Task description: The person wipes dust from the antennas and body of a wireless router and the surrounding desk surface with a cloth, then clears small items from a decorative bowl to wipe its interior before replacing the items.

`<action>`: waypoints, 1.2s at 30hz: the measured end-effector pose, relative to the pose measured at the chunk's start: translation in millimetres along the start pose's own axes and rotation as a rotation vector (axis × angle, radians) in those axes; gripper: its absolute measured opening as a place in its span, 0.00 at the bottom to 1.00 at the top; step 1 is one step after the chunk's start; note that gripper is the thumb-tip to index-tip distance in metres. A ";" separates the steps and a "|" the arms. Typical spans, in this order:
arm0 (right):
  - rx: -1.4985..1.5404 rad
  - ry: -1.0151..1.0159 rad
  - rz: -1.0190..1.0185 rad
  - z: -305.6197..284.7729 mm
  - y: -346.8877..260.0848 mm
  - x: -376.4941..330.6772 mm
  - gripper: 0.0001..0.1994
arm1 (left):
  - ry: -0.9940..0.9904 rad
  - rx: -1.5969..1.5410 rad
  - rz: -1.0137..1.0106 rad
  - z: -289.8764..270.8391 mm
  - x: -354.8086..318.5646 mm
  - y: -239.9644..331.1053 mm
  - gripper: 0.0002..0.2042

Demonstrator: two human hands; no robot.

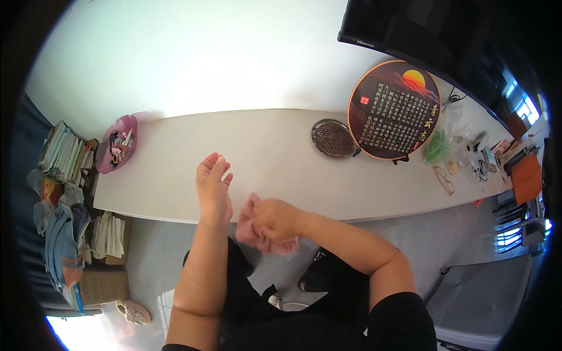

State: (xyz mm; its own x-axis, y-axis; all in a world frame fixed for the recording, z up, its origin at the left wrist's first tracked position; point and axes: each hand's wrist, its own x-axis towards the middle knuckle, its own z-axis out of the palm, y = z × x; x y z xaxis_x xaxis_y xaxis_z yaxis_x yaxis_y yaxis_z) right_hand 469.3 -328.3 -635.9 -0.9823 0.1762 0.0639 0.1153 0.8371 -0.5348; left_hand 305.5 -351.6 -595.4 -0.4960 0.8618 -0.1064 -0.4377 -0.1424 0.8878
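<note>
My left hand [213,186] is raised over the front part of the pale table, its fingers loosely curled and somewhat apart, with no object visible in them. My right hand [280,220] grips a crumpled pink cloth [249,229] at the table's front edge. Part of the cloth hangs below the knuckles, over my lap. The two hands are a short way apart and the cloth does not reach the left one.
The long table [175,146] holds a pink basket [130,124] of small items at left. A dark oval tray [333,139] and a round framed plaque [393,111] stand toward the right, beside clutter in clear plastic. A black screen [421,29] overhangs; a grey chair [483,298] is lower right.
</note>
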 end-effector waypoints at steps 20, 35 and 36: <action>-0.095 0.721 0.316 7.9 -4.3 -149.4 0.10 | -0.313 0.236 -0.071 91.9 -37.1 -62.1 0.21; 0.598 2.011 0.513 -53.9 22.7 -252.5 0.12 | -0.488 0.108 -0.087 253.5 -4.4 -177.9 0.15; 0.618 2.013 0.507 -56.0 24.3 -255.2 0.12 | -0.495 0.112 -0.091 255.8 -4.0 -181.6 0.16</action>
State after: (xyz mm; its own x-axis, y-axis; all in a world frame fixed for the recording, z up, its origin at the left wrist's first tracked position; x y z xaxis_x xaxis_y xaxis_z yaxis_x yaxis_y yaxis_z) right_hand 731.1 -323.9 -618.0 0.5943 0.7770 0.2076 -0.2104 0.3994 -0.8923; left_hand 578.8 -204.7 -641.6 -0.0331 0.9993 0.0150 -0.3658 -0.0261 0.9303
